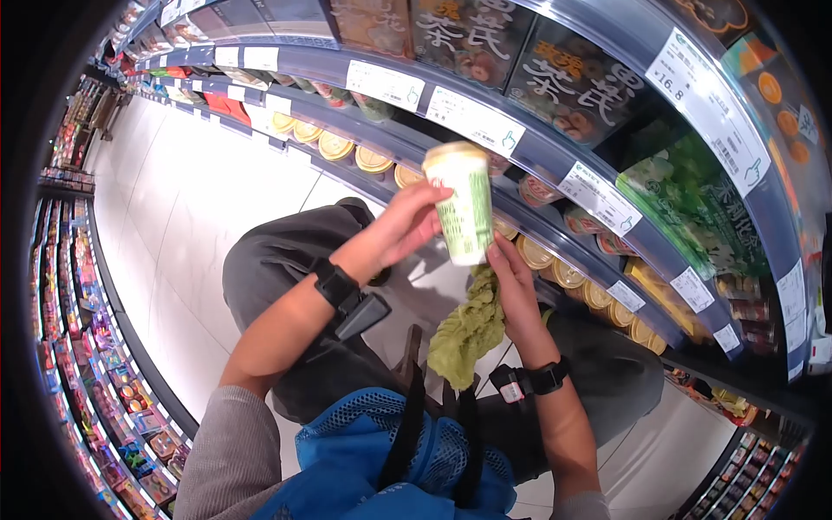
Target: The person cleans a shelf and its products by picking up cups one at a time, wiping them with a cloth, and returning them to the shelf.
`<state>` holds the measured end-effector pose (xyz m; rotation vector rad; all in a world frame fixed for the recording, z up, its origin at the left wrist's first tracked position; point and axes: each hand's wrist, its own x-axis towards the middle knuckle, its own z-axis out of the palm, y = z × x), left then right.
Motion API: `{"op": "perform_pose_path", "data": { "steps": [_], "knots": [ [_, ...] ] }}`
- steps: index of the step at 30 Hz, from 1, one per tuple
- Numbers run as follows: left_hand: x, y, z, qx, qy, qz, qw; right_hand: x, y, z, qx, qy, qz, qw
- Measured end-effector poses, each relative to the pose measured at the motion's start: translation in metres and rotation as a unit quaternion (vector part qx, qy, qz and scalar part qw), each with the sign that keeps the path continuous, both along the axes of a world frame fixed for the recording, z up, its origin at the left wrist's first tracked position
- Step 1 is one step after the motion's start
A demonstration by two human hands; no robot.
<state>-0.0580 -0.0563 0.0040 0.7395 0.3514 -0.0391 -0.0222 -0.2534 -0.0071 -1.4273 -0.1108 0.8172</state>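
A white and green paper cup (465, 212) with a gold-coloured lid is held up in front of the lower shelves, slightly tilted. My left hand (407, 224) grips its left side, thumb across the printed front. At the cup's lower right edge is my right hand (518, 290), its fingers touching near the base. A crumpled olive-green cloth (468, 336) hangs from that same right hand, below the cup. Part of the right hand's fingers is hidden behind the cup and cloth.
Gold-lidded cups (336, 146) line the bottom shelf. Price tags (475, 120) run along the shelf edges, with dark tea packs (568, 82) and a green bag (693, 204) above. My bent knees and a blue bag (373, 459) are close below. Another stocked shelf (113, 381) stands left.
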Motion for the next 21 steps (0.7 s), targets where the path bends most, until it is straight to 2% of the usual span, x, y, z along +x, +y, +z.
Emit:
{"op": "perform_pose_path", "data": {
  "steps": [2, 4, 5, 6, 7, 8, 9, 10, 12, 14, 16, 18, 20, 21],
  "knots": [
    [-0.008, -0.018, -0.001, -0.1, -0.033, -0.015, 0.994, -0.004, 0.003, 0.003, 0.077, 0.139, -0.017, 0.987],
    [-0.013, -0.024, -0.001, -0.132, -0.055, -0.041, 0.989, -0.009, 0.003, 0.004, 0.099, 0.132, -0.003, 0.986],
    [-0.014, -0.026, 0.0, -0.132, -0.053, -0.042, 0.989, -0.012, 0.005, 0.004, 0.075, 0.061, -0.013, 0.995],
    [-0.013, -0.028, 0.003, -0.026, -0.027, -0.028, 0.999, -0.014, 0.006, 0.004, 0.049, -0.011, -0.021, 0.999],
    [-0.012, -0.03, 0.006, 0.081, -0.001, -0.011, 0.997, -0.013, 0.006, 0.003, 0.049, -0.01, -0.02, 0.999],
    [-0.012, -0.032, 0.008, 0.081, -0.001, -0.009, 0.997, -0.012, 0.006, 0.003, -0.023, -0.159, -0.024, 0.987],
    [-0.011, -0.034, 0.009, 0.118, 0.043, 0.022, 0.992, -0.012, 0.007, 0.003, -0.093, -0.305, -0.027, 0.948],
    [-0.009, -0.037, 0.012, 0.154, 0.088, 0.053, 0.983, -0.013, 0.007, 0.006, -0.092, -0.305, -0.026, 0.948],
    [-0.008, -0.039, 0.013, 0.146, 0.122, 0.076, 0.979, -0.015, 0.006, 0.012, -0.176, -0.393, -0.005, 0.902],
    [-0.005, -0.029, 0.005, 0.186, 0.126, 0.06, 0.973, -0.013, 0.008, 0.008, -0.157, -0.403, -0.005, 0.902],
    [0.0, -0.014, 0.01, 0.205, 0.096, 0.097, 0.969, -0.013, 0.009, 0.003, -0.136, -0.41, -0.004, 0.902],
    [0.009, 0.007, 0.009, 0.294, 0.058, 0.13, 0.945, -0.013, 0.009, -0.002, -0.09, -0.333, -0.024, 0.938],
    [0.019, 0.03, 0.004, 0.39, 0.034, 0.138, 0.91, -0.012, 0.008, -0.006, -0.083, -0.323, -0.024, 0.943],
    [0.023, 0.037, 0.007, 0.401, 0.004, 0.135, 0.906, -0.012, 0.008, -0.007, -0.077, -0.314, -0.025, 0.946]
  ]
}}
